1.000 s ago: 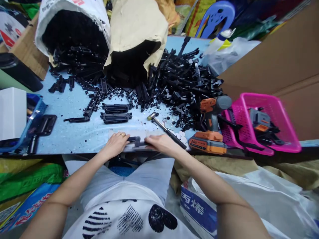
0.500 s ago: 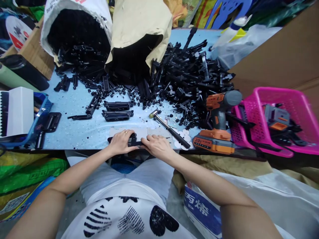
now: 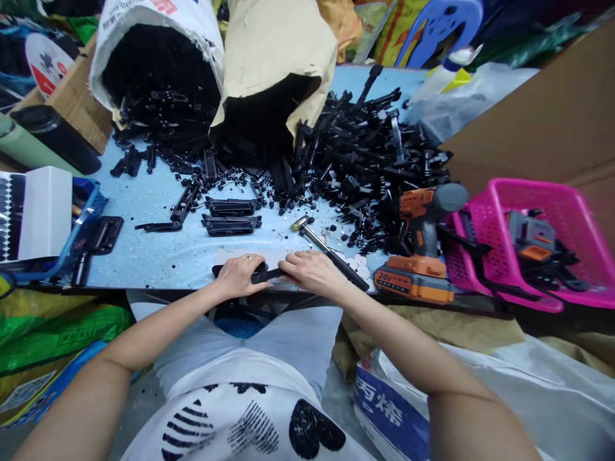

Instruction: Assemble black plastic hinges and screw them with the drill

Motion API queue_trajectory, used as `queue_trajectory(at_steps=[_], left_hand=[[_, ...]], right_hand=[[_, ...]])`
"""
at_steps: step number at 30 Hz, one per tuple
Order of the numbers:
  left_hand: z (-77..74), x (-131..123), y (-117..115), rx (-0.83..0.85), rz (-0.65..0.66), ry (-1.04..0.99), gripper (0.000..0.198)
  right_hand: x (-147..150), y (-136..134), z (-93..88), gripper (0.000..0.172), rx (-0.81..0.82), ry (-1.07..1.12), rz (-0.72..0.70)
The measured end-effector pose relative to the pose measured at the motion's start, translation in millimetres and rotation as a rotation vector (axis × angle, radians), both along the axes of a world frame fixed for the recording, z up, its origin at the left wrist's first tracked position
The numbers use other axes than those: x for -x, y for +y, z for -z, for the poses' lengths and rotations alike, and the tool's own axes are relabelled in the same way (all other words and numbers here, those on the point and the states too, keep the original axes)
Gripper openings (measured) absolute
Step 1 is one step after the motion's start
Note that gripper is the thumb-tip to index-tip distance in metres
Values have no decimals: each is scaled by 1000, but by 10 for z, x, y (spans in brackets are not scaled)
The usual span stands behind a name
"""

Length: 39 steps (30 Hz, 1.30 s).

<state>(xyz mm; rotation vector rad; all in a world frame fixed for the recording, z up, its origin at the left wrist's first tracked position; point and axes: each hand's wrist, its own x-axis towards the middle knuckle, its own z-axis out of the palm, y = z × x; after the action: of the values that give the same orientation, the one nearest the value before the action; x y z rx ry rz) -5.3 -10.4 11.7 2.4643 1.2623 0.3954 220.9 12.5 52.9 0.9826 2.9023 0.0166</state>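
A small assembly workshop: beyond the hands, sacks (image 3: 158, 38) spill black plastic parts (image 3: 365, 147) over a blue worktable (image 3: 144, 250), with a cordless drill (image 3: 420, 240) and hammer (image 3: 327, 246) just right.

Palms down: left hand (image 3: 239, 276), right hand (image 3: 312, 272)

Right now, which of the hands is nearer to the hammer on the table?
Right. The right hand lies close beside the handle of the hammer; the left hand sits farther left, on the other end of the black part.
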Motion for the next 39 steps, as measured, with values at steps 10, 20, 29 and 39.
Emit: queue_trajectory(at_steps=[10, 20, 29, 39], left_hand=[[-111, 115, 2198, 92, -628, 117, 35], [-96, 126, 2156, -114, -556, -80, 27], [309, 688, -18, -338, -573, -513, 22], [455, 704, -123, -429, -312, -336, 24]], right_hand=[[-89, 4, 575, 39, 91, 217, 52], [-299, 1497, 483, 29, -7, 146, 916], [-292, 1329, 427, 26, 5, 281, 861], [78, 505, -11, 14, 50, 473, 520]])
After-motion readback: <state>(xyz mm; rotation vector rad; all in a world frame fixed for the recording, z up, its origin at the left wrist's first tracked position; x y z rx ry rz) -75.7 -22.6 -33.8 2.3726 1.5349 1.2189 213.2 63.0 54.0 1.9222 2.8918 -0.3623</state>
